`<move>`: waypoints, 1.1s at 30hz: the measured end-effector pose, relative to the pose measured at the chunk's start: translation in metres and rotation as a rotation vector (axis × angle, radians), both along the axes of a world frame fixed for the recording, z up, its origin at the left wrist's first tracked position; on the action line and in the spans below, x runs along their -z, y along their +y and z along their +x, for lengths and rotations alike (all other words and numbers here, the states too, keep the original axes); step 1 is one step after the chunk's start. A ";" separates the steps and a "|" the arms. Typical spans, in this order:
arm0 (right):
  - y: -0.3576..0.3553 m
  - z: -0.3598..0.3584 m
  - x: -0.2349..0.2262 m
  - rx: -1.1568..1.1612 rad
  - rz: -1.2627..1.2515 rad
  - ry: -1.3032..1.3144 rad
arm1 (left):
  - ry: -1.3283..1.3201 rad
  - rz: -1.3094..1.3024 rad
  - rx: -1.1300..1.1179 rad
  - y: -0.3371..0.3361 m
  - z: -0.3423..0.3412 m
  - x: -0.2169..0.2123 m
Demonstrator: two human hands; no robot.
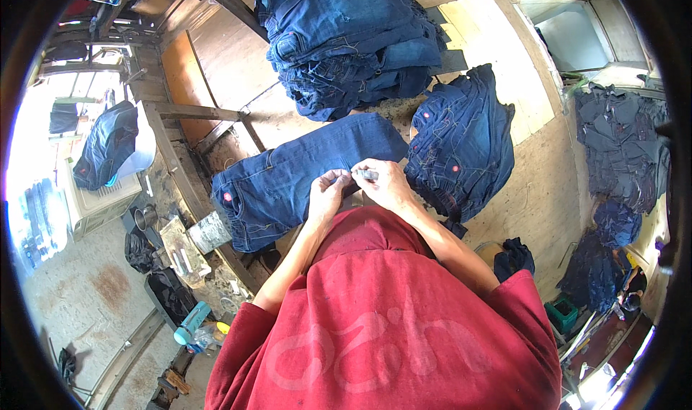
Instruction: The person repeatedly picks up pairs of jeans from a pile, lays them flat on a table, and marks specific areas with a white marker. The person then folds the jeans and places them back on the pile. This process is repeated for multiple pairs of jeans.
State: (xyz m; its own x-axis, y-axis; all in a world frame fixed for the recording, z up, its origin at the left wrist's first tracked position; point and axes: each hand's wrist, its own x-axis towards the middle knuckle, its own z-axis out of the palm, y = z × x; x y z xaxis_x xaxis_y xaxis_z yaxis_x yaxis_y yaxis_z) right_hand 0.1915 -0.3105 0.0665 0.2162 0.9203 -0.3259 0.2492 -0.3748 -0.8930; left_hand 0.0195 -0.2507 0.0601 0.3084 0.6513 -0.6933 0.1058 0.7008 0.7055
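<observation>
- A big pile of jeans (353, 42) sits at the far side, beyond everything the hands touch.
- A smaller stack of jeans (465, 147) hangs in folds on the right, just beside the work.
- One pair of jeans (303, 158) lies flat in front of the person, between the left side and the stack, its waist end to the left.
- The right hand (386, 185), over the near right part of that pair, has its fingers closed round a small tool.
- The left hand (328, 192) is just beside it, fingertips pressed together; I cannot tell whether they pinch cloth.
- The small tool (367, 174) is greyish; its kind is unclear.
- A round red tag (228, 197) shows near the waist end.
</observation>
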 end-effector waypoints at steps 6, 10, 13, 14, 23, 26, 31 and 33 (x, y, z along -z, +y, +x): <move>0.004 0.002 0.001 -0.109 -0.024 -0.183 | -0.054 0.097 -0.024 -0.009 -0.006 0.009; 0.004 0.006 0.016 -0.087 0.005 -0.086 | 0.040 0.188 0.034 -0.009 -0.004 0.009; 0.002 0.007 0.032 -0.064 0.005 0.036 | 0.062 0.079 0.015 -0.006 -0.002 0.001; 0.001 0.007 0.036 -0.057 -0.043 0.083 | 0.057 -0.003 0.003 -0.004 -0.003 -0.002; 0.000 0.010 0.029 -0.028 -0.040 0.131 | 0.041 0.092 0.063 0.004 0.001 -0.001; 0.002 0.008 0.028 -0.022 -0.040 0.131 | 0.060 0.133 0.075 0.003 0.001 0.002; 0.000 0.006 0.035 -0.031 -0.029 0.097 | 0.046 -0.045 0.029 0.003 -0.004 0.000; -0.001 0.007 0.037 -0.031 -0.018 0.084 | 0.026 -0.015 0.023 0.002 -0.004 0.003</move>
